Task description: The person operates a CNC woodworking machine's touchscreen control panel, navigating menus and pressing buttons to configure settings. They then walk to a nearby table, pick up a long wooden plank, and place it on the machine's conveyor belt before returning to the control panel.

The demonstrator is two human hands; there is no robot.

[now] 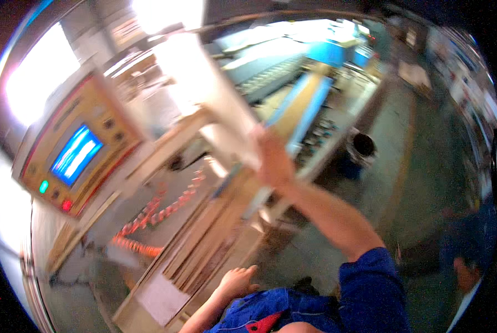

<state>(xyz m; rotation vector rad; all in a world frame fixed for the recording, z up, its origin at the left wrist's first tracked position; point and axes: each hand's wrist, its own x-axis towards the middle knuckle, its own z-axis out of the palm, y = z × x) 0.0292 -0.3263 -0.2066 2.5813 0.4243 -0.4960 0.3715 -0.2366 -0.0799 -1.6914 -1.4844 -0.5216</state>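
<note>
My right hand (273,158) reaches forward and grips the near edge of a long, pale white board (218,83). Motion smears both the fingers and the board, which slants up and away to the left. Low in the view, my left hand (238,282) hovers by my waist with loosely bent fingers apart and nothing visible in them. Beyond it, several long brown wooden strips (209,238) lie on a wooden rack, along with a white sheet (162,297).
At the left stands a control panel (79,150) with a lit blue screen. An orange coiled hose (143,238) hangs beneath it. A machine with a blue-edged bed (298,105) stands ahead. On the floor is a dark bucket (362,147); another person's hand (466,273) shows at right.
</note>
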